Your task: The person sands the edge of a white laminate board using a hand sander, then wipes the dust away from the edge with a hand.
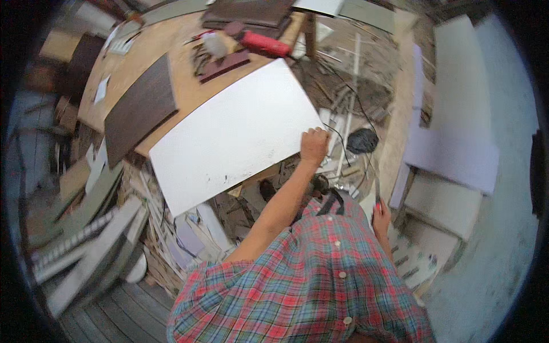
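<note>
A large white board lies across the wooden workbench, its near edge overhanging. My left hand is closed over the board's right corner, with the fingers curled on its edge. Low at my right side, my right hand is closed around a slim tool with a red handle. A narrow dark blade-like part points away from that hand; blur hides its exact kind. Left of the white board, a dark brown panel rests on the bench.
A red power tool and a dark brown strip lie beyond the board. Offcuts pile below the bench. A black bundle with a cable sits on the littered floor. Pale lilac panels stand at right.
</note>
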`<move>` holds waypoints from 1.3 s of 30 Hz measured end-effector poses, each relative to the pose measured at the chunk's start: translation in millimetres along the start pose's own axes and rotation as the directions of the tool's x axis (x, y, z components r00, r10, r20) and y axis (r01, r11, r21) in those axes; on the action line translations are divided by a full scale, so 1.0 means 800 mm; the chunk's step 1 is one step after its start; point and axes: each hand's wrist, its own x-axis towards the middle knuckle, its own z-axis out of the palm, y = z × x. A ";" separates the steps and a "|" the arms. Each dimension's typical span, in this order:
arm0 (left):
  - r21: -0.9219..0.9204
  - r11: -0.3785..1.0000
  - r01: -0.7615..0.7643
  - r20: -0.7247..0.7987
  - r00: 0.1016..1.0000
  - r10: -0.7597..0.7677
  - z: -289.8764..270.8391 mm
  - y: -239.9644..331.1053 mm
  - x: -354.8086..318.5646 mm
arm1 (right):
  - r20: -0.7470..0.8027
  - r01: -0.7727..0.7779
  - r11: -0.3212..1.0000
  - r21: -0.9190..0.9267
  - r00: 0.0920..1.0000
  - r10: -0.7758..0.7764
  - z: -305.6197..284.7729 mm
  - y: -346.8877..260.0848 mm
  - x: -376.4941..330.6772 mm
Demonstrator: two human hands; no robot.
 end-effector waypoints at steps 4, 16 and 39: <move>0.117 0.992 -0.036 0.130 0.991 0.021 -0.011 -0.010 -0.027 | 0.011 -0.048 0.999 0.013 0.999 0.048 -0.036 0.029 -0.009; -0.466 0.521 0.715 -0.420 0.340 -0.842 -0.179 -0.121 -0.413 | 0.429 0.185 0.972 0.148 0.873 -0.232 0.085 -0.141 0.232; -0.983 -0.180 -0.044 0.152 -0.748 -0.646 -0.333 -0.413 -0.365 | 0.519 0.152 0.988 0.041 0.841 -0.151 0.228 -0.289 0.213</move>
